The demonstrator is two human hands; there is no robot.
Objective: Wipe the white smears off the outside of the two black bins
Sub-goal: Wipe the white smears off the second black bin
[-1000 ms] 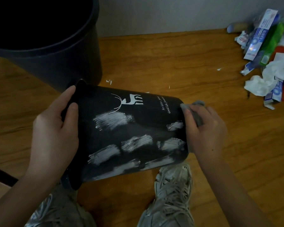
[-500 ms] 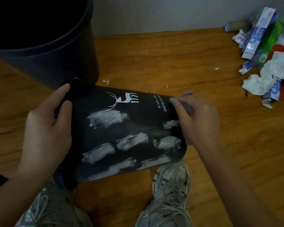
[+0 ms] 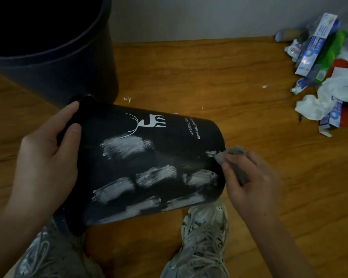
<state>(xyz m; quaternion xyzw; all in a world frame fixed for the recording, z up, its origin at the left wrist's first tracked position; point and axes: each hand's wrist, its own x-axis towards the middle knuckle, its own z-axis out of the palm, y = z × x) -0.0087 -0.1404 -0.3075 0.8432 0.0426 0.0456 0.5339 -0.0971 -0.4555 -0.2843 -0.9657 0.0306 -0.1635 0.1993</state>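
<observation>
Bin, small black one with deer print (image 3: 149, 157), lies tipped on its side above the wooden floor (image 3: 219, 77), long axis running left to right, open rim at left, base at right. Left hand (image 3: 46, 163) grips the rim, thumb and fingers curled over the edge. Right hand (image 3: 253, 181) pinches a grey cloth (image 3: 232, 157) in curled fingers, cloth tip touching the small white smear (image 3: 211, 153) at the base edge. Remaining white smears (image 3: 127, 146) lie left of the cloth, toward the rim; right hand is nearer them, so judged next stroke runs leftward along the axis. Second, larger black bin (image 3: 68, 63) stands upright, far left. Litter pile (image 3: 325, 73) sits far right. Pale sneakers (image 3: 205, 233) show nearest, below the bin.
</observation>
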